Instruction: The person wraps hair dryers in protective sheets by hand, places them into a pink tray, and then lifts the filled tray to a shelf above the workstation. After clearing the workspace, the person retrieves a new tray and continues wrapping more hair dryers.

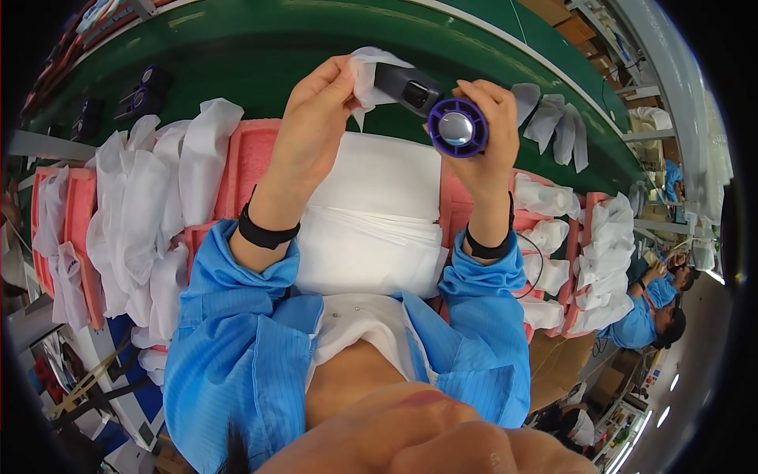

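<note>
Out in front of me, my right hand (pixel 491 118) is closed around a dark grey handheld device (pixel 409 88) near its purple round end (pixel 458 128). That end has a spoked ring and a shiny silver centre. My left hand (pixel 320 103) pinches a thin, translucent white wrapper (pixel 373 69) at the device's other end. The wrapper covers that end, so its shape is hidden. Below my hands lies a stack of white wrapping sheets or bags (pixel 379 178); I cannot tell which.
Pink foam trays (pixel 251 162) with white-wrapped items flank the stack. Beyond runs a green work surface (pixel 260 47). Dark purple devices (pixel 148 93) stand at its far left; translucent wrapped pieces (pixel 545 122) lie to the right. Co-workers in blue (pixel 643 316) sit farther right.
</note>
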`<state>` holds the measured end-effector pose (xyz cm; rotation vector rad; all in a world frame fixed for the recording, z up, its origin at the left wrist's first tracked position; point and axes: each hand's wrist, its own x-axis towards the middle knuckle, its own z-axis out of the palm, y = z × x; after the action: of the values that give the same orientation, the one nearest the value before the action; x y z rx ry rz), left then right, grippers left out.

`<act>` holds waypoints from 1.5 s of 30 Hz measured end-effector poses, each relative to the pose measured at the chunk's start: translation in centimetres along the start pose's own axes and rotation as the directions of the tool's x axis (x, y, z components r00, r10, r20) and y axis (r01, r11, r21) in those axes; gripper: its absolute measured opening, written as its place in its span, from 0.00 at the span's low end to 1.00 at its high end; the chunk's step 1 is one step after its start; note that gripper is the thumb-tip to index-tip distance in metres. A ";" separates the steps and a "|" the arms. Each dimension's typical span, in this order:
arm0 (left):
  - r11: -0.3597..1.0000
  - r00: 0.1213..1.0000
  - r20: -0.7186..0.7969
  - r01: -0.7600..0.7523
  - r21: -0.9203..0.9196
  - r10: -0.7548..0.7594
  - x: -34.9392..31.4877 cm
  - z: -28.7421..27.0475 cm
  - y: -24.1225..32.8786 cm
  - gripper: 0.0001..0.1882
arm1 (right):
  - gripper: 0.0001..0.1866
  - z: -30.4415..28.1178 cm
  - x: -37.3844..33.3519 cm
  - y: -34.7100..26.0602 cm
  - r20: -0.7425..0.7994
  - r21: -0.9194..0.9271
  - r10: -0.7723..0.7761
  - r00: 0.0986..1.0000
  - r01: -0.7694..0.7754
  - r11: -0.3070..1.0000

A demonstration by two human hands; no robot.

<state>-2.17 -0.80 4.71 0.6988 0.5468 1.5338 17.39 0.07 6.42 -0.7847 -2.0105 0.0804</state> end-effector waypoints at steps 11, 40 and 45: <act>0.550 0.867 0.229 -0.463 0.695 0.442 -2.0 1.1 -0.6 0.04 | 0.33 2.8 -1.0 -1.5 0.023 0.043 -0.012 1.000 0.011 0.999; 0.873 0.774 0.625 -0.370 0.319 0.100 -0.7 0.2 1.8 0.22 | 0.25 3.2 -1.8 -0.5 0.304 0.432 0.214 0.928 -0.335 0.838; 0.846 0.941 -0.002 -0.305 0.438 0.340 -1.4 1.7 0.6 0.20 | 0.21 2.7 -2.3 0.7 0.318 0.178 0.332 0.888 -0.400 0.899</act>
<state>-1.31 -2.33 6.19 1.1210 0.8820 1.7788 16.37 -0.02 2.95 -1.0342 -2.0343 0.6796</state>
